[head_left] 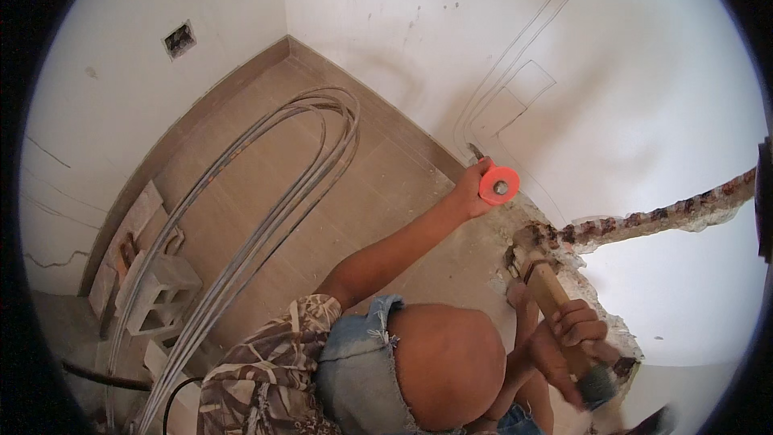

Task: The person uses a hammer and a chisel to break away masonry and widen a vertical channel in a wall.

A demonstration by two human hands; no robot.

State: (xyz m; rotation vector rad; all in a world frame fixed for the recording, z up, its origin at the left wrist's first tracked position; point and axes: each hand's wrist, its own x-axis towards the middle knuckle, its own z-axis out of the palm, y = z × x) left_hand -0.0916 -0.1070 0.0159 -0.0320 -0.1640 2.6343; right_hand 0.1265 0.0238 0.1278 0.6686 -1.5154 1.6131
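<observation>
My left hand (473,191) is closed around a chisel with a round orange-red hand guard (488,186). The chisel's metal striking end shows in the middle of the guard, and its dark tip points up at the white wall; I cannot tell whether it touches. Lower right, my right hand (576,334) grips a hammer by its thick wooden handle (549,287). One end of the hammer lies in front of the broken wall edge, where I cannot make out its outline. A dark grey part shows just below my right hand. My bent bare knee (451,358) is between my arms.
Pencil lines (527,84) mark the wall ahead. A rough channel (668,221) is cut into the wall at right. Long grey bent rods or cables (282,225) lie looped across the tiled floor. A hollow concrete block (165,286) stands left, below a square wall opening (179,39).
</observation>
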